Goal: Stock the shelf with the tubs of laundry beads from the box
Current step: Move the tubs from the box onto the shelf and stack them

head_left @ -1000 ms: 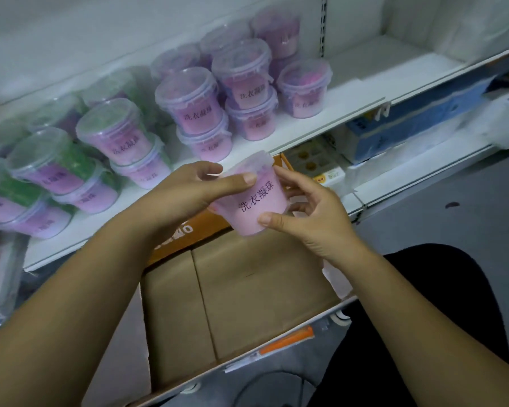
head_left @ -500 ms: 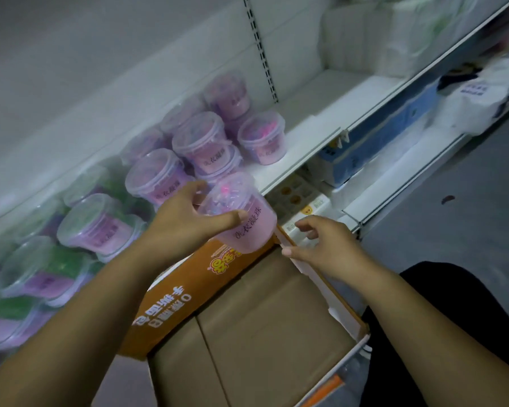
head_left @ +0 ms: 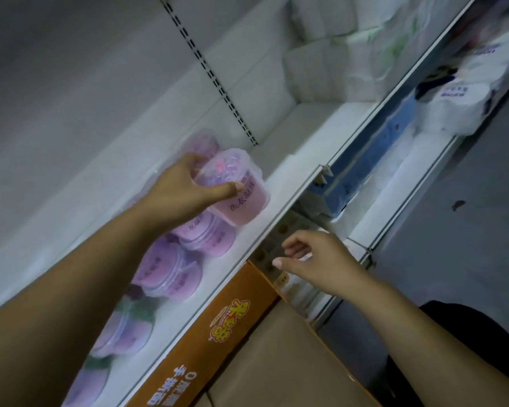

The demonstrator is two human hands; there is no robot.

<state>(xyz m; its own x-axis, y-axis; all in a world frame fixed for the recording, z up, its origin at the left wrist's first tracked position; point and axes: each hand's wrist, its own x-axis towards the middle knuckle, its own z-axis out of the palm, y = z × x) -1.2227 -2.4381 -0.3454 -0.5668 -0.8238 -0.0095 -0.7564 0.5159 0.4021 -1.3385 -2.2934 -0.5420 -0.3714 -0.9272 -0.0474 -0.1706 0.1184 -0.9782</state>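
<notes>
- My left hand (head_left: 182,192) is gripping the pink translucent plastic tub of laundry beads with the clear lid (head_left: 241,201). The thumb (head_left: 228,190) is lying across the front by the label and the fingers are curling round the far rim. They are clamped on it, with one hand only.
- The tub is hanging tilted over the right end of the row on the white metal shelf (head_left: 279,186), with its base above the stack of purple tubs (head_left: 209,235). I cannot tell whether it is touching the lid beneath.
- Risk one: I am bringing it in tilted. If one edge of the base is landing first on the lid below, the tub is likely to skid toward the shelf's front lip. From there it could drop onto the orange-printed cardboard box (head_left: 215,324) underneath.
- Risk two: I am adding another tier to a stack standing near the front edge. A sideways push while seating it could tip the tubs beneath or knock the neighbouring purple tubs (head_left: 171,271).
- Risk three: I am holding it high, at the rim and lid. If the squeeze is lifting the lid, beads may spill out. That is my guess, since the lid's fit is not visible.
- My right hand (head_left: 315,259) is hovering just off the shelf's front edge, over the box corner. Its fingers are loosely curled and holding nothing. It is well apart from the tub, so it is not steadying anything.
- Bare shelf is lying just to the right of the stack, and setting the tub there looks safer to me.
</notes>
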